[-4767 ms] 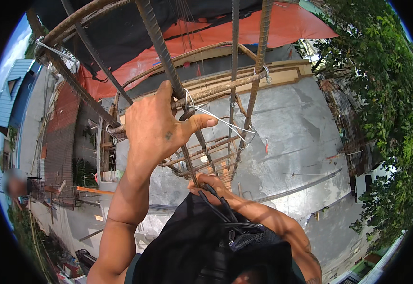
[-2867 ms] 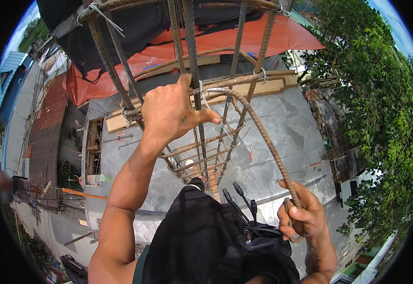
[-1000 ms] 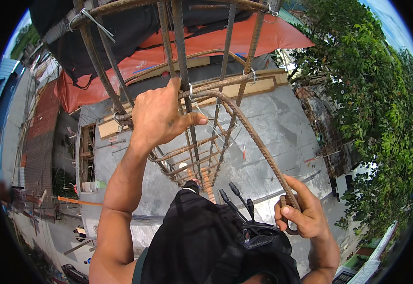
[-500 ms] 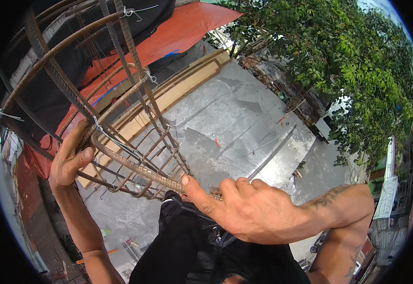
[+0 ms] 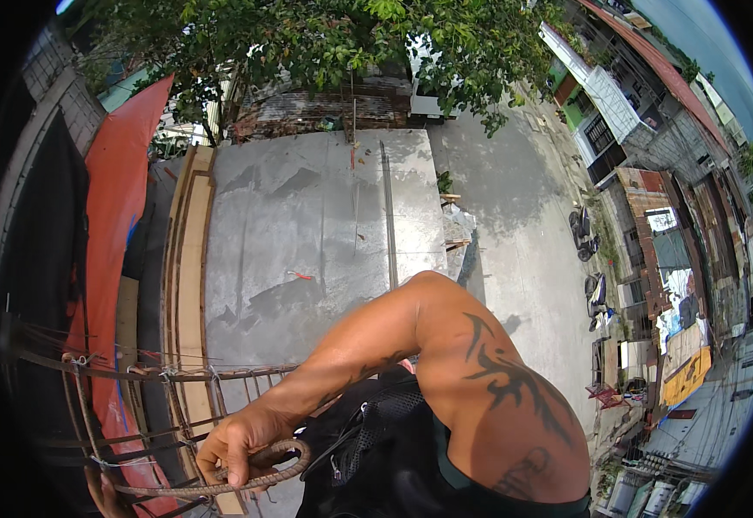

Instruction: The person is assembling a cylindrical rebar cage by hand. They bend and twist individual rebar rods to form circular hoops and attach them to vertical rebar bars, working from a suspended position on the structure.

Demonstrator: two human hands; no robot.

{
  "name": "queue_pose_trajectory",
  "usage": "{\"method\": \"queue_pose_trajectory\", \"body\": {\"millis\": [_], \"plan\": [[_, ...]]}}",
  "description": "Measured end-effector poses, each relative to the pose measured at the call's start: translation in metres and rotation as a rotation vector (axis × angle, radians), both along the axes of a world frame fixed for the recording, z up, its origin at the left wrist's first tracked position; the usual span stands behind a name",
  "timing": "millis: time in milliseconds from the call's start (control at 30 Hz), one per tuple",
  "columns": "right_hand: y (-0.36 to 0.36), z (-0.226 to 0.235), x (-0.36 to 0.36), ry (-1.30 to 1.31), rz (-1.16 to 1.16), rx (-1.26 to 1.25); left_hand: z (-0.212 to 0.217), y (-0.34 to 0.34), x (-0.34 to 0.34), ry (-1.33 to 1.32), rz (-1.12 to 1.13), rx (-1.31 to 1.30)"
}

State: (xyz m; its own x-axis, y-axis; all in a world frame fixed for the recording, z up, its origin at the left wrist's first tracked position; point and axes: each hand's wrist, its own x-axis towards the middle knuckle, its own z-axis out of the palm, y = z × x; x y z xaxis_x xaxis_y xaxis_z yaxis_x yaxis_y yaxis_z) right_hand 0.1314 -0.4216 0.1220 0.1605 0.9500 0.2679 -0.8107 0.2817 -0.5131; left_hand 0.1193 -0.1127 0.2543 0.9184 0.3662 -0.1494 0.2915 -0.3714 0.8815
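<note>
At the far left, an orange-red tarp (image 5: 122, 164) hangs beyond the slab (image 5: 260, 207). Under it, near the slab's lower left corner, stands the cage (image 5: 84, 413) of rusty bars with silver tie wires. The left hand (image 5: 102, 494) is at the cage but cut by the view's edge, so I cannot tell how its fingers stand. From beside it the bent bar (image 5: 266, 480) runs to the right and ends in a hook. The right hand (image 5: 243, 445) is curled around this bar near the hook. Compared with half a second ago, the view is turned rightward and the right arm crosses the body; I judge that the hooked end depends only on this hand. On the right arm are dark tattoos. No brand or label is readable.
</note>
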Motion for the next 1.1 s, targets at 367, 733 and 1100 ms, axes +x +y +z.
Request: {"method": "queue_pose_trajectory", "body": {"millis": [367,733,1100], "plan": [[0.026,-0.075,0.004,0.129,0.377,0.226,-0.035,0.057,0.001,-0.161,-0.135,0.097],[0.031,-0.089,0.007,0.140,0.319,0.154,-0.031,0.027,0.000,-0.132,-0.043,0.285],[0.030,-0.091,0.020,-0.130,0.126,-0.063,-0.033,0.034,0.003,-0.121,-0.243,0.195]]}}
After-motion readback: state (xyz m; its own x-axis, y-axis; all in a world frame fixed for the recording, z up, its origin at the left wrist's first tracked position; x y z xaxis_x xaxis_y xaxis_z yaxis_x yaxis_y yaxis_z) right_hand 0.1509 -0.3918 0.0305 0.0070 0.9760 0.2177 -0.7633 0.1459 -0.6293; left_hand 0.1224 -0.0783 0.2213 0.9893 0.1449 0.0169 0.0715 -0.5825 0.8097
